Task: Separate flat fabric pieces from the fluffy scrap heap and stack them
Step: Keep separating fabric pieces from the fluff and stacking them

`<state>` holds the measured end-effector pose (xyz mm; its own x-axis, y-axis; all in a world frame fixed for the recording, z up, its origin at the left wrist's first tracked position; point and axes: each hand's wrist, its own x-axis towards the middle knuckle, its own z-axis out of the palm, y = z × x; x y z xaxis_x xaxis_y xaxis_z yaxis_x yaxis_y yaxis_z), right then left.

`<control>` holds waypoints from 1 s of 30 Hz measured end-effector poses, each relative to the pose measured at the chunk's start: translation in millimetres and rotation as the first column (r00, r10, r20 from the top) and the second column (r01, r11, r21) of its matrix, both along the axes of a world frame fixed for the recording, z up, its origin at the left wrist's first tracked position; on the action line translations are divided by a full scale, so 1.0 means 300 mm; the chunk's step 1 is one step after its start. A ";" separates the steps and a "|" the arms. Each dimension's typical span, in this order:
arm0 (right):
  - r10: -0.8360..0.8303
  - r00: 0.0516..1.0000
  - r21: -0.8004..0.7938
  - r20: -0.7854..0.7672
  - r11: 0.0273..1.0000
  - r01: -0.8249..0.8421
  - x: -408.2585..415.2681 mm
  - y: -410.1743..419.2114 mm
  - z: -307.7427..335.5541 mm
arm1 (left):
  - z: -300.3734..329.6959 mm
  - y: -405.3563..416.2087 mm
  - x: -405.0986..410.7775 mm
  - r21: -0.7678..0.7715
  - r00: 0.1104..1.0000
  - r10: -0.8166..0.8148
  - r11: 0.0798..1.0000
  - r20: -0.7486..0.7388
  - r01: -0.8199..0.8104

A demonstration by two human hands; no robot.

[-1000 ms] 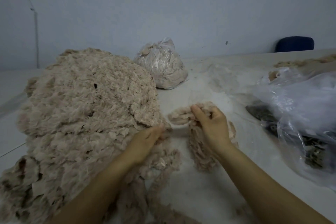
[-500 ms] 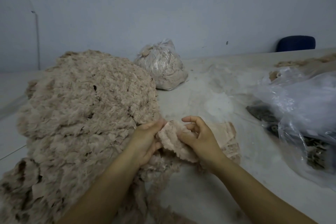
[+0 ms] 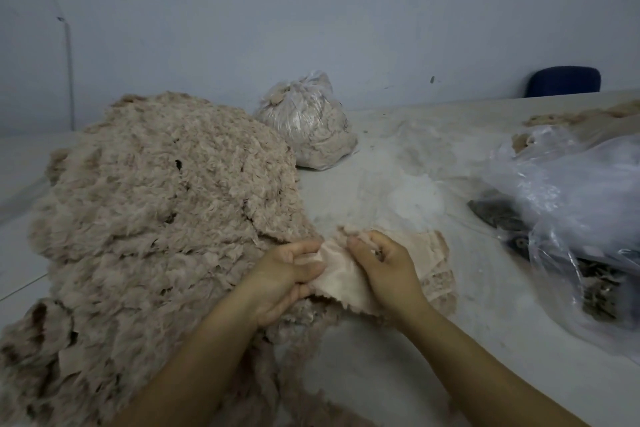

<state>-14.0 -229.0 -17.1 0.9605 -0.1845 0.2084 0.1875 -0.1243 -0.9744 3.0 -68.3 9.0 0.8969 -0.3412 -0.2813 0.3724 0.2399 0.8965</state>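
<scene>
A big heap of beige fluffy scraps [image 3: 156, 218] fills the left half of the table. At its right foot both hands hold one flat pinkish-beige fabric piece [image 3: 337, 274], smooth side up. My left hand [image 3: 287, 274] grips the piece's left edge with curled fingers. My right hand [image 3: 384, 263] pinches its upper right edge. Just right of my right hand lies a low stack of flat pieces [image 3: 436, 263], partly hidden by that hand.
A tied clear bag of scraps [image 3: 308, 125] stands behind the heap. Crumpled clear plastic bags [image 3: 571, 204] with dark items lie at the right. More scraps [image 3: 575, 118] sit at the far right, with a blue chair back [image 3: 562, 81] beyond the table [image 3: 381, 374].
A second ago my right hand rested on the stack and my left reached into the heap. Both hands have come together on one piece and turned its smooth side up.
</scene>
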 end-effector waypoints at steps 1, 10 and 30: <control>-0.041 0.998 0.099 -0.039 0.994 0.044 0.006 -0.004 0.003 | 0.001 0.005 -0.004 0.019 1.000 -0.021 1.000 0.006 0.020; 0.010 0.992 0.165 -0.124 0.986 0.011 -0.003 0.006 -0.001 | -0.022 -0.003 -0.001 -0.008 0.987 0.123 0.992 0.102 -0.122; -0.144 0.986 -0.040 0.079 0.988 0.147 -0.048 0.053 0.024 | -0.039 -0.128 -0.063 -0.085 0.996 0.081 0.993 0.048 -0.077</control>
